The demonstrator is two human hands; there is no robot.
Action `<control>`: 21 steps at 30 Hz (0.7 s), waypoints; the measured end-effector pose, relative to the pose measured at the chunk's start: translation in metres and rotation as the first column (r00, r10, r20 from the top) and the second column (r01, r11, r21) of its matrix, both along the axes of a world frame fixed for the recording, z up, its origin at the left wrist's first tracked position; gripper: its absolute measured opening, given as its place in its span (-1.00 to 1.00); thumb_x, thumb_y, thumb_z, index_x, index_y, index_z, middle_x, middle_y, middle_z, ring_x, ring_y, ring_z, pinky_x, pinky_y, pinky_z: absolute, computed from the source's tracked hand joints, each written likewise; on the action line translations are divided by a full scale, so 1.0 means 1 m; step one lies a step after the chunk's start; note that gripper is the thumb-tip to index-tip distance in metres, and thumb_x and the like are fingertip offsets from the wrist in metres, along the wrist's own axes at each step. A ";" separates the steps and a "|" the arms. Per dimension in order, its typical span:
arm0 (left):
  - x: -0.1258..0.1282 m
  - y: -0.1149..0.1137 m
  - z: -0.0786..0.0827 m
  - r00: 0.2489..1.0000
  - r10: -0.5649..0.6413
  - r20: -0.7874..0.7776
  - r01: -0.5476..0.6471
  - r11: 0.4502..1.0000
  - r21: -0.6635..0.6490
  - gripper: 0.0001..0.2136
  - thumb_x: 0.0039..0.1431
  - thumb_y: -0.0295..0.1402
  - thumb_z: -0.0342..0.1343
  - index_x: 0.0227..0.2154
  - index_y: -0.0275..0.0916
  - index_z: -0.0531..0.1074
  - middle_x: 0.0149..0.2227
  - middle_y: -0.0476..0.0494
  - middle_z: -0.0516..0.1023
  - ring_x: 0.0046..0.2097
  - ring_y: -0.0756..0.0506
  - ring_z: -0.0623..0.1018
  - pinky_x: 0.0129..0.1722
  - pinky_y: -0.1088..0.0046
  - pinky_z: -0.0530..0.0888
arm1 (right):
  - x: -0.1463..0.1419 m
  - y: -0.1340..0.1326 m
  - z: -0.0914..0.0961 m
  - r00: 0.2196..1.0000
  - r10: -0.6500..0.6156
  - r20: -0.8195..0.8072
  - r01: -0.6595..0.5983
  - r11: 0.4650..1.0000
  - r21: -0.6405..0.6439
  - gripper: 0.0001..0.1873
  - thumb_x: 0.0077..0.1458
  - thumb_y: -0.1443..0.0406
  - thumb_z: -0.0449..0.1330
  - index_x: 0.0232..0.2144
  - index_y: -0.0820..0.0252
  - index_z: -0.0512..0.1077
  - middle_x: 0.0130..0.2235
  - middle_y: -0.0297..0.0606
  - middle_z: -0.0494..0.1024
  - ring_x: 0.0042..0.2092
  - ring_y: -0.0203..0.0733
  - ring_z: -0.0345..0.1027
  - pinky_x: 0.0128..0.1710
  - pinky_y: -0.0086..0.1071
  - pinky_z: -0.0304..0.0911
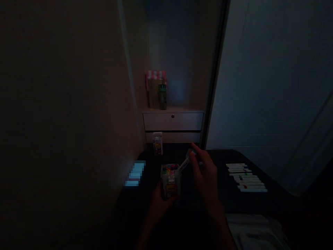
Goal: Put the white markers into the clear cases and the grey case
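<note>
Clear plastic forms the upright, box-shaped marker case at the middle of the dark worktop. Its open top shows a cluster of round caps in red, yellow, green, blue and pink, too dim and tightly packed to count. The left hand wraps the case's lower part from the near side, its grip closed on it. The right hand holds one slim white marker, pinched in a closed grip between thumb and fingers. The marker slants down so that its lower end is just above the caps.

One row of loose markers lies flat on the worktop, well to the right. They are white barrels with small coloured bands, side by side, roughly nine, though the gloom blurs the count. A second clear case stands farther back, apart from the first. Behind it is one pale, smooth drawer front with a single dark round knob. On top of that unit stand one green cylindrical bottle and, just behind it, a pink-and-white striped item. One pale blue patch lies left of the held case.
</note>
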State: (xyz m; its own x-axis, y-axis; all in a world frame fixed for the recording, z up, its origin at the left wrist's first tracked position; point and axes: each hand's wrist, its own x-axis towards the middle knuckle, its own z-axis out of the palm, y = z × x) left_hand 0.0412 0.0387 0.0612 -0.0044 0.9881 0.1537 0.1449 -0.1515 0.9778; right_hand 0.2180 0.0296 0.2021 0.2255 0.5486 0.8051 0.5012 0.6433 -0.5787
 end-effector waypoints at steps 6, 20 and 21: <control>0.000 0.001 -0.001 1.000 0.021 0.016 -0.022 1.000 0.019 -0.27 -0.12 -0.20 0.48 0.15 -0.29 0.43 0.08 -0.35 0.65 0.07 -0.33 0.64 0.06 0.19 0.56 | -0.007 0.003 -0.002 0.998 0.051 0.038 -0.049 0.997 -0.067 -0.57 0.40 0.15 0.10 0.25 0.02 0.41 -0.04 -0.17 0.59 -0.08 -0.09 0.45 0.03 -0.15 0.36; 0.002 -0.001 -0.002 0.997 0.082 0.004 -0.082 0.997 -0.001 -0.23 -0.17 -0.25 0.49 0.17 -0.30 0.42 0.10 -0.39 0.63 0.13 -0.38 0.60 0.14 0.11 0.51 | -0.003 0.018 -0.030 0.894 0.370 0.252 -0.274 0.898 -0.344 -0.62 0.35 0.20 0.18 0.18 -0.01 0.46 0.07 -0.19 0.60 0.06 -0.01 0.43 0.13 -0.06 0.31; 0.003 -0.001 -0.001 0.997 0.079 0.009 -0.079 0.997 0.001 -0.23 -0.16 -0.25 0.49 0.17 -0.30 0.42 0.10 -0.39 0.63 0.12 -0.38 0.61 0.13 0.11 0.51 | -0.001 0.018 -0.030 0.895 0.373 0.245 -0.274 0.893 -0.357 -0.62 0.35 0.19 0.18 0.18 0.00 0.46 0.05 -0.19 0.61 0.04 -0.02 0.44 0.11 -0.08 0.33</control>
